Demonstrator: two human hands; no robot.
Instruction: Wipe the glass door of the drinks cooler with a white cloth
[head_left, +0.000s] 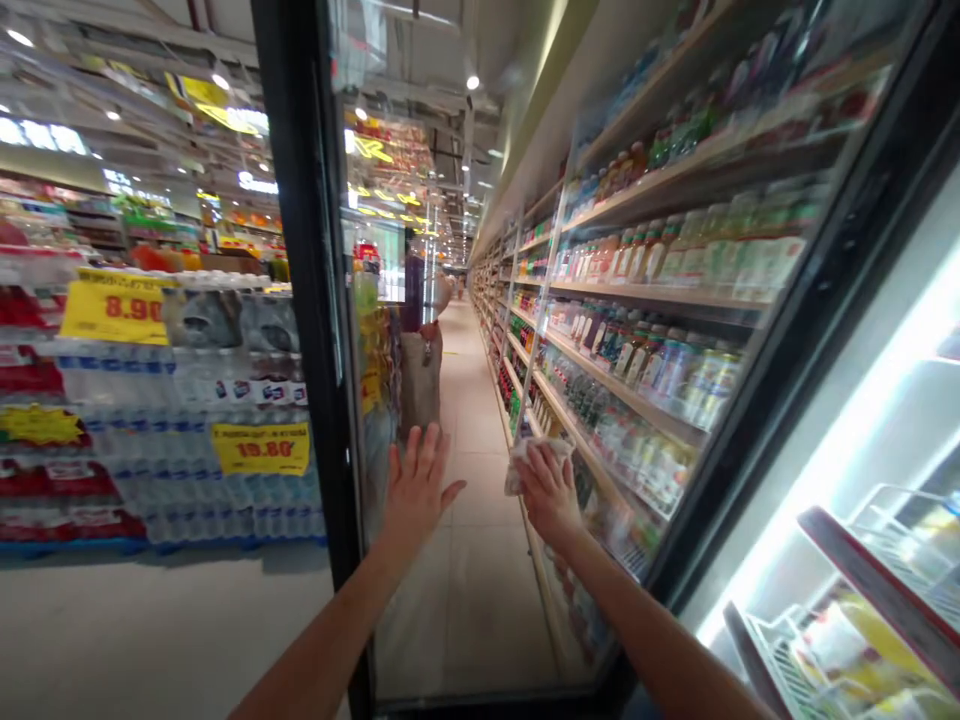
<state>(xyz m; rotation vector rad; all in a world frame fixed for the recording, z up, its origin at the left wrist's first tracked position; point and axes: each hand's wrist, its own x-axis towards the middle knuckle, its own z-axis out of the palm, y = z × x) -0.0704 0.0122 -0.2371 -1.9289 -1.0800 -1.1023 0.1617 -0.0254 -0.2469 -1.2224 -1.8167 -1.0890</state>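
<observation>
A glass door point(480, 610) with a black frame stands open in front of me. My left hand point(418, 475) rests flat against the glass near the door's left side, its fingers spread and nothing in it. To the right, my right hand point(551, 490) presses a pale, crumpled cloth point(519, 470) to the same pane. The fingers lie over the cloth and cover much of it. Through the glass, an aisle floor and long shelves of bottles point(660, 350) show, somewhat blurred.
Close on the right is a lit cooler interior with wire shelves point(870, 540) holding packaged goods. Stacked packs of bottled water point(195, 500) with yellow price signs point(259, 448) stand left of the door frame point(300, 250). A person point(421, 350) appears beyond the glass.
</observation>
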